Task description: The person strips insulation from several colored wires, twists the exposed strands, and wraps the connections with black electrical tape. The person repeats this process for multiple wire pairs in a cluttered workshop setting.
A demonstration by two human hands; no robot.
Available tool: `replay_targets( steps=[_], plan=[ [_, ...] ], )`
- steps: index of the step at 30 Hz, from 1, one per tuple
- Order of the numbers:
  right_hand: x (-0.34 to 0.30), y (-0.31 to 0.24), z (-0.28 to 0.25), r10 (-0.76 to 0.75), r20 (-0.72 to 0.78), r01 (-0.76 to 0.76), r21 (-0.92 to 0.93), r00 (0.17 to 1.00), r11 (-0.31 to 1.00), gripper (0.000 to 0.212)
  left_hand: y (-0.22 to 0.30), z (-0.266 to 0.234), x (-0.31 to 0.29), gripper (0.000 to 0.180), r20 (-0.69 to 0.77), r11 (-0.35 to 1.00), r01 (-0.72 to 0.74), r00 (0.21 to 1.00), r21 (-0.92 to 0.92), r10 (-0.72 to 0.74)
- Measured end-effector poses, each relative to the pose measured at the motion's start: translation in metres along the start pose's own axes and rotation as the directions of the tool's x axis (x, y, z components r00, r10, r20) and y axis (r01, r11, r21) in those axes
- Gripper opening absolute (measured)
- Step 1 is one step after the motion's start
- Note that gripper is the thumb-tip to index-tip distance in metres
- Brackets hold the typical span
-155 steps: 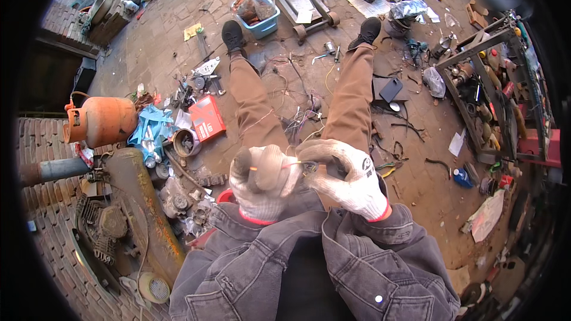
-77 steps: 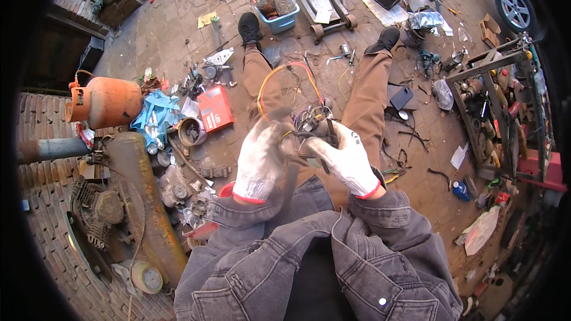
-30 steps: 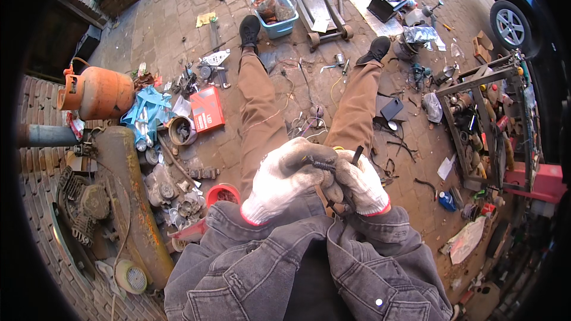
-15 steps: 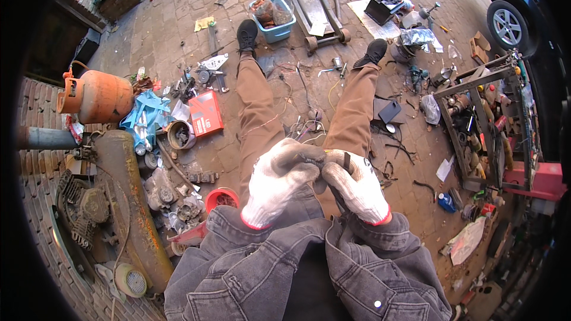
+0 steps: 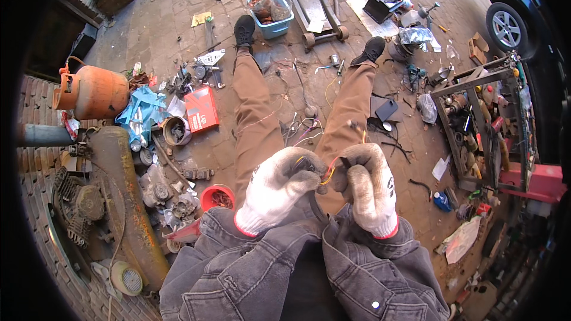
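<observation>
1. Sitting on the brick-paved floor point(image 5: 178, 30) with legs stretched out, the person works above the lap: left hand in a white knit glove point(image 5: 275, 192) and right hand in a matching glove point(image 5: 370, 187), close together.
2. Between them, a small bundle of thin orange, yellow and red wires point(image 5: 329, 172); both sets of fingers are curled tight around it, left fingers point(image 5: 300, 173) pinching a dark piece at the wire ends.
3. Risk, as I judge it: thick gloves dull the feel, so a thin strand could slip free or snap under a hard tug.
4. Loose wires on the floor between the knees point(image 5: 300, 128) could snag the held bundle.
5. Near the floor's left edge: rusty orange gas cylinder point(image 5: 92, 91), red flat box point(image 5: 201, 109), long rusty metal tank point(image 5: 128, 196).
6. Small red bowl of bits point(image 5: 217, 196) sits just beside the left elbow, easy to knock.
7. Far edge: blue plastic tub point(image 5: 271, 16), grey floor jack point(image 5: 314, 3).
</observation>
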State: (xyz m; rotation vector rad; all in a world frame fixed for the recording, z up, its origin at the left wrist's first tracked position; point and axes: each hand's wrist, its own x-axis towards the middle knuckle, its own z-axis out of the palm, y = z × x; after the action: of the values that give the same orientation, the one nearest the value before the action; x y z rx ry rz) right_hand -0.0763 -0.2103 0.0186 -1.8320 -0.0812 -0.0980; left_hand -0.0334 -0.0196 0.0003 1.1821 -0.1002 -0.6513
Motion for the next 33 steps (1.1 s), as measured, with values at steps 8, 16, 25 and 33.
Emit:
replay_targets(
  steps=[8,16,25,33],
  plan=[
    [0.008,-0.014,0.003,-0.121,0.156,0.168,-0.338,0.980,0.926,0.030,0.009,0.002,-0.004,0.020,-0.088,0.990,0.031,0.996,0.136,-0.020],
    [0.004,-0.016,0.002,0.017,0.113,0.010,-0.231,0.993,0.973,0.030,0.006,-0.004,-0.003,0.026,0.020,0.995,-0.069,0.998,0.066,0.068],
    [0.005,-0.024,-0.008,-0.023,0.081,0.011,0.135,0.996,0.991,0.023,-0.002,-0.016,0.003,0.030,0.172,0.976,0.031,0.985,-0.217,0.006],
    [0.011,-0.021,0.001,0.130,0.116,-0.128,-0.027,0.985,0.991,0.039,-0.002,-0.009,0.006,0.037,-0.017,0.996,-0.086,0.996,-0.039,0.085]
  ],
)
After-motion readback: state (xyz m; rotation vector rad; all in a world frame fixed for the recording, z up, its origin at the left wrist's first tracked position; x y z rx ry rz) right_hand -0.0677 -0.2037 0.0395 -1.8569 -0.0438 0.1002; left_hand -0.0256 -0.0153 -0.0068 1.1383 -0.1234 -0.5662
